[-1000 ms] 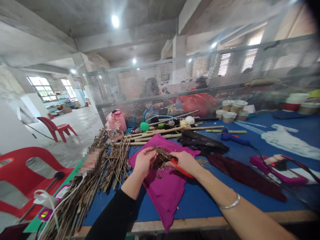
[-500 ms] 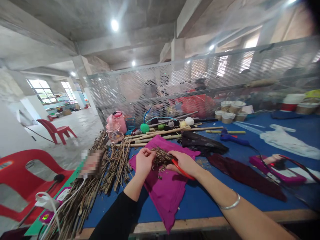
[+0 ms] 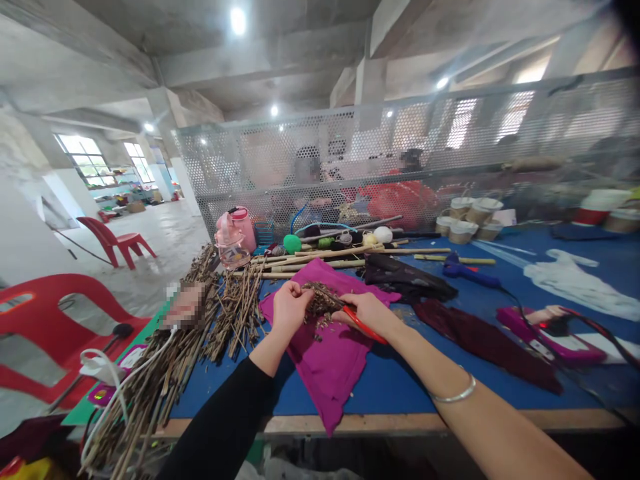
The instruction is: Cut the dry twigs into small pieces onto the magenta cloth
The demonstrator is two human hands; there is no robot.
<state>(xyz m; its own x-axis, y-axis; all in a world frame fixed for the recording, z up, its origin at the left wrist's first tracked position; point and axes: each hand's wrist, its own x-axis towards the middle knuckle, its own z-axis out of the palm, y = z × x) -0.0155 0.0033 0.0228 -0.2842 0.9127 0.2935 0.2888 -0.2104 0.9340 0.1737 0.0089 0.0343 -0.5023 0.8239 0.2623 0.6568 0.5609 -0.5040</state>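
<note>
My left hand (image 3: 291, 308) is closed in a pinch at the left side of a small heap of dried plant bits (image 3: 320, 307). A thin dried stem seems to run from its fingertips, mostly hidden among the bits. On the right, my right hand (image 3: 370, 313) is wrapped around red-handled scissors (image 3: 369, 328). Their dark blades point left into the heap and are hard to make out. Underneath lies a magenta cloth (image 3: 325, 380), spread on the blue tabletop with one corner towards me.
Bundles of dried twigs (image 3: 233, 313) lie left of the cloth. Behind it are bamboo sticks (image 3: 330, 253), yarn balls (image 3: 293, 243) and a pink jug (image 3: 233, 247). Dark cloths (image 3: 410, 280), a blue glue gun (image 3: 467, 272) and a magenta power strip (image 3: 550, 340) lie right.
The camera view has tilted down a little, showing more below the table's front edge. Both hands stay at the heap, with the scissors still in my right hand.
</note>
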